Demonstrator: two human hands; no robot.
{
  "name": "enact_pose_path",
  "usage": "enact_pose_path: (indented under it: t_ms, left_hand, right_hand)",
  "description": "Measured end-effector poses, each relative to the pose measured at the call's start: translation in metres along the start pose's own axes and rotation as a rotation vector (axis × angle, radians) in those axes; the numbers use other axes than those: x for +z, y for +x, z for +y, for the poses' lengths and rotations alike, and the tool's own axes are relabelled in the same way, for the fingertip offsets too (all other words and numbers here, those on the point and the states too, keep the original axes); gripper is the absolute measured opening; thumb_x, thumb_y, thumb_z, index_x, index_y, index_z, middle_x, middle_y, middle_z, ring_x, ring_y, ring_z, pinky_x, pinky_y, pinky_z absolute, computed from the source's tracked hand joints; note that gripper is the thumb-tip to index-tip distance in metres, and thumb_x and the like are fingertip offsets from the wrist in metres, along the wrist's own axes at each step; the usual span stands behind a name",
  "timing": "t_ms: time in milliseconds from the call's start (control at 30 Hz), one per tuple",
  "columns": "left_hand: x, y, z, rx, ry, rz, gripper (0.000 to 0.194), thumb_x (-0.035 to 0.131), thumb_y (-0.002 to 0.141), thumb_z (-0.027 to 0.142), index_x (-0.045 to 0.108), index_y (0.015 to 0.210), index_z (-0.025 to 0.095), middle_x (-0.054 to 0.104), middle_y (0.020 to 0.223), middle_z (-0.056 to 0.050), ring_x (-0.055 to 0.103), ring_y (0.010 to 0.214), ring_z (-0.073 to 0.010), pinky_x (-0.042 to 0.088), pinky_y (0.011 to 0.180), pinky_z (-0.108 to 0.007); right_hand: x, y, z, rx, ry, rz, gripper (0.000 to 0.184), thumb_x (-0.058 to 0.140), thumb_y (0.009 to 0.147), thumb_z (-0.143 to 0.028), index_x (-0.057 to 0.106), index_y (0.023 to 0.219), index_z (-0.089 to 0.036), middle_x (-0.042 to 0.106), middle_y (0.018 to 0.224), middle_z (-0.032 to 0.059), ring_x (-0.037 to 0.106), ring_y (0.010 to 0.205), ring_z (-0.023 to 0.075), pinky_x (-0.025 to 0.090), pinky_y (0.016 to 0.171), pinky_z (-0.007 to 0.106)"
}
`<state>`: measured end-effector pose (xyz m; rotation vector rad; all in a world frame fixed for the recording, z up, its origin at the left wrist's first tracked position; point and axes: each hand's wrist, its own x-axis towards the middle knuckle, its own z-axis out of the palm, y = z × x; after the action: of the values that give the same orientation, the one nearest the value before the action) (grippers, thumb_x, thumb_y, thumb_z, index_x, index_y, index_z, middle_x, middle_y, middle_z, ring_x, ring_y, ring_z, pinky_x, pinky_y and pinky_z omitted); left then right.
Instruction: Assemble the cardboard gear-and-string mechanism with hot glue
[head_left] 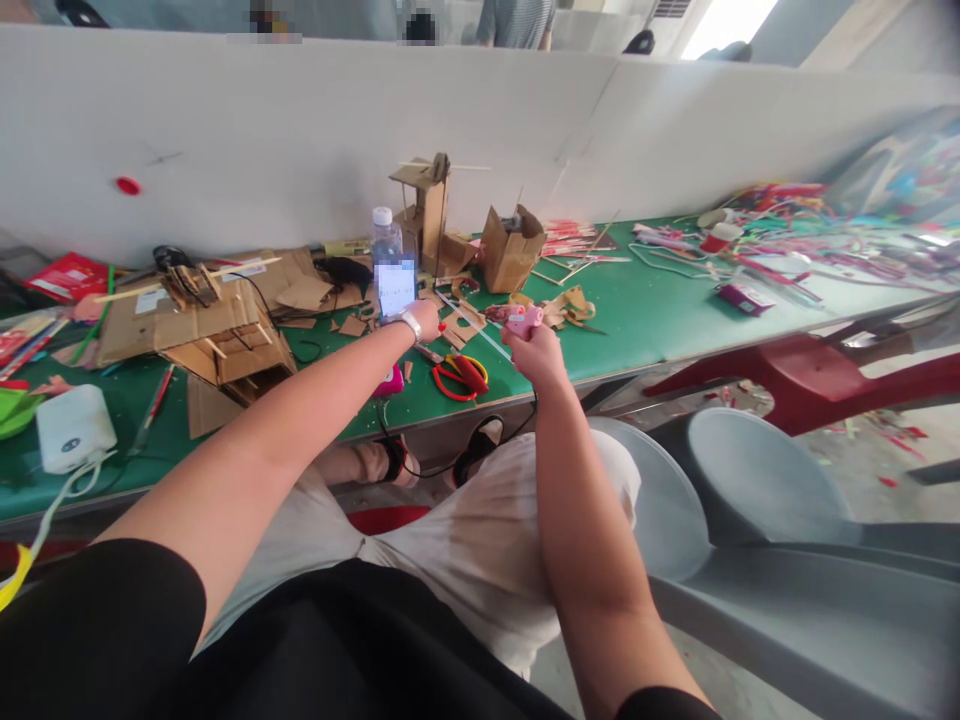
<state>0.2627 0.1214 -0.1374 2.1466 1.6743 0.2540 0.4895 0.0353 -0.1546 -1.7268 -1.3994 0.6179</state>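
My right hand (538, 355) is wrapped round a pink hot glue gun (526, 319), whose front end points left over the green table. Its dark cord hangs below the hand. My left hand (424, 319), with a pale band at the wrist, reaches over the table beside a lit phone (397, 286) that leans against a clear bottle (385, 238). The left fingers look curled together; a small red spot shows at their tips, and what they hold is unclear. Red-handled pliers (463, 377) lie between the hands near the table edge. Cardboard scraps (463, 328) lie just beyond.
A cardboard structure with sticks (225, 335) stands on the left, near a white box with a cord (75, 428). A cardboard tower (427, 215) and an open cardboard box (512, 250) stand behind. Grey chairs (765, 470) and a red chair (810, 385) are at right.
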Motion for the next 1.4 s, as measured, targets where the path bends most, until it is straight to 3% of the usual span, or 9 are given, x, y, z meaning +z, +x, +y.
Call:
enact_pose_path:
  t_ms: [233, 333, 500, 700, 800, 867, 1033, 1233, 1400]
  left_hand:
    - [-0.025, -0.045, 0.007, -0.001, 0.168, 0.011, 0.038, 0.074, 0.101, 0.039, 0.07, 0.131, 0.016, 0.071, 0.133, -0.013, 0.071, 0.118, -0.0275, 0.062, 0.1, -0.047]
    - [-0.026, -0.087, 0.016, 0.122, 0.127, 0.09, 0.026, 0.068, 0.103, 0.038, 0.078, 0.097, 0.014, 0.078, 0.103, -0.017, 0.075, 0.106, -0.0309, 0.058, 0.096, -0.044]
    - [0.006, -0.176, 0.01, 0.389, -0.011, 0.21, 0.025, 0.055, 0.106, 0.036, 0.076, 0.097, 0.025, 0.079, 0.092, -0.006, 0.074, 0.088, -0.0212, 0.054, 0.078, -0.034]
    - [0.05, -0.244, -0.053, 0.514, -0.076, 0.363, 0.027, 0.051, 0.108, 0.032, 0.074, 0.097, 0.023, 0.078, 0.092, -0.005, 0.073, 0.084, -0.0191, 0.053, 0.075, -0.031]
    - [0.046, -0.253, -0.094, 0.454, -0.078, 0.487, 0.023, 0.053, 0.108, 0.029, 0.072, 0.098, 0.021, 0.077, 0.094, -0.006, 0.073, 0.087, -0.0195, 0.053, 0.077, -0.031]
    - [0.04, -0.254, -0.118, 0.398, -0.074, 0.561, 0.02, 0.056, 0.107, 0.028, 0.072, 0.099, 0.021, 0.076, 0.094, -0.006, 0.072, 0.086, -0.0197, 0.052, 0.075, -0.031]
    - [0.036, -0.251, -0.151, 0.293, -0.079, 0.648, 0.018, 0.058, 0.106, 0.028, 0.071, 0.097, 0.02, 0.067, 0.082, -0.003, 0.061, 0.068, -0.0164, 0.047, 0.067, -0.03]
    - [0.045, -0.247, -0.156, 0.25, -0.085, 0.62, 0.017, 0.058, 0.106, 0.033, 0.069, 0.105, 0.02, 0.061, 0.08, 0.0, 0.057, 0.068, -0.0166, 0.045, 0.068, -0.031]
    - [0.048, -0.246, -0.156, 0.228, -0.065, 0.586, 0.017, 0.057, 0.106, 0.034, 0.067, 0.108, 0.02, 0.062, 0.082, -0.001, 0.058, 0.07, -0.0177, 0.045, 0.068, -0.031]
  right_hand:
    - [0.004, 0.002, 0.007, -0.01, -0.048, -0.02, 0.028, 0.077, 0.083, -0.044, 0.076, 0.093, -0.018, 0.074, 0.08, 0.0084, 0.071, 0.083, 0.0276, 0.055, 0.078, 0.037]
    - [0.005, 0.002, 0.009, -0.035, -0.045, -0.022, 0.027, 0.079, 0.08, -0.039, 0.078, 0.096, -0.017, 0.077, 0.083, 0.0075, 0.071, 0.082, 0.0265, 0.055, 0.08, 0.037]
    - [0.007, -0.003, 0.007, -0.149, 0.017, -0.039, 0.034, 0.076, 0.083, -0.036, 0.081, 0.11, -0.017, 0.083, 0.098, 0.0075, 0.073, 0.087, 0.0249, 0.057, 0.085, 0.037]
    - [0.013, -0.008, 0.001, -0.253, 0.064, -0.051, 0.039, 0.076, 0.083, -0.028, 0.08, 0.12, -0.018, 0.083, 0.111, 0.0093, 0.072, 0.103, 0.0281, 0.055, 0.104, 0.044]
    - [0.016, -0.003, 0.001, -0.195, 0.102, -0.071, 0.033, 0.077, 0.082, -0.026, 0.08, 0.114, -0.018, 0.083, 0.105, 0.0086, 0.072, 0.101, 0.0276, 0.058, 0.097, 0.041]
    - [0.02, 0.001, 0.002, -0.115, 0.135, -0.101, 0.023, 0.079, 0.083, -0.027, 0.078, 0.104, -0.018, 0.079, 0.086, 0.0058, 0.072, 0.083, 0.0241, 0.06, 0.079, 0.036]
    - [0.028, 0.01, 0.004, 0.098, 0.207, -0.142, 0.016, 0.077, 0.095, -0.029, 0.07, 0.103, -0.017, 0.068, 0.074, -0.0018, 0.058, 0.053, 0.0124, 0.048, 0.048, 0.024]
    - [0.033, 0.012, 0.006, 0.284, 0.178, -0.113, 0.038, 0.07, 0.106, -0.039, 0.066, 0.136, -0.017, 0.071, 0.13, 0.0102, 0.073, 0.107, 0.0224, 0.066, 0.09, 0.042]
    - [0.037, 0.01, 0.006, 0.336, 0.103, -0.063, 0.041, 0.071, 0.105, -0.039, 0.065, 0.139, -0.018, 0.069, 0.135, 0.0113, 0.072, 0.112, 0.0246, 0.065, 0.094, 0.045]
